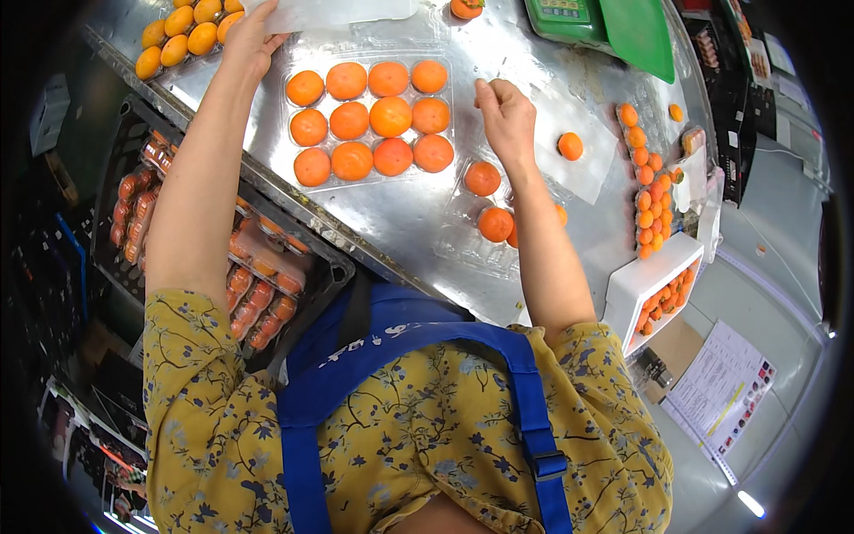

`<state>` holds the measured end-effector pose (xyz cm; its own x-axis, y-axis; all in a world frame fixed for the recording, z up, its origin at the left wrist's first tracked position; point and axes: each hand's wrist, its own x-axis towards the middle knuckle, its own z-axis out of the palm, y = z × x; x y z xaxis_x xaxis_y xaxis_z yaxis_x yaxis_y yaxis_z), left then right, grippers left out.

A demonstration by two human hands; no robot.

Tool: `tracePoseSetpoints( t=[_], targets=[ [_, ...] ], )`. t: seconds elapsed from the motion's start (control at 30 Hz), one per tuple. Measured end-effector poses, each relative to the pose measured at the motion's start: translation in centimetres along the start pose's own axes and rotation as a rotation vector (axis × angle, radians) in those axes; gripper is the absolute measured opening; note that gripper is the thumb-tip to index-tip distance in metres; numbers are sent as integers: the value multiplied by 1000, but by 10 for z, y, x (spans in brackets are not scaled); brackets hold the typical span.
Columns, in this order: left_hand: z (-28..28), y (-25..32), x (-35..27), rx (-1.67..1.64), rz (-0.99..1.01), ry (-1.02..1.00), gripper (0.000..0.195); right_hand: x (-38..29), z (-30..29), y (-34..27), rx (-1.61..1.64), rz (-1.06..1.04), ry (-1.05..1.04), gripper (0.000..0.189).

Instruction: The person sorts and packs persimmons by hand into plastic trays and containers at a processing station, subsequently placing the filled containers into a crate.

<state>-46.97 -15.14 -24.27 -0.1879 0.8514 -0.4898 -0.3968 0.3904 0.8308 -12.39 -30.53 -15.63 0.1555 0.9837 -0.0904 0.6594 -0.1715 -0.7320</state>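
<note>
Several orange persimmons (390, 117) sit in rows in a clear plastic clamshell tray (373, 183) on the metal table. Beyond them, at the top edge, a thin white sheet (333, 13) lies over the tray's raised lid. Its left corner is between the thumb and fingers of my left hand (250, 40). My right hand (505, 117) hovers to the right of the tray, fingers curled in, with nothing visible in it. Below my right wrist, a second clear tray (467, 247) holds a few persimmons (495, 224), partly hidden by my forearm.
A green scale (560, 20) stands at the far side. White sheets (580, 180) with one persimmon (570, 146) lie to the right, near packed fruit (646, 193) and a white foam box (620, 287). Yellow-orange fruit (177, 50) sits far left; a black crate (333, 267) of packed fruit stands below the table edge.
</note>
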Motion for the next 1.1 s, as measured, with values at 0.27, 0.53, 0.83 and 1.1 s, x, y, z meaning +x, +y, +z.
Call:
tracePoseSetpoints(
  t=[0.27, 0.53, 0.83, 1.1],
  targets=[
    [6, 3, -8, 26, 19, -2, 39, 5, 12, 7, 97, -232, -15, 16],
    [3, 3, -3, 10, 5, -4, 39, -9, 0, -3, -34, -333, -174, 35],
    [11, 4, -14, 29, 42, 26, 38, 2, 38, -33, -111, -542, -32, 36],
    [12, 3, -16, 10, 38, 14, 37, 19, 53, -46, -223, -519, -92, 36]
  ],
)
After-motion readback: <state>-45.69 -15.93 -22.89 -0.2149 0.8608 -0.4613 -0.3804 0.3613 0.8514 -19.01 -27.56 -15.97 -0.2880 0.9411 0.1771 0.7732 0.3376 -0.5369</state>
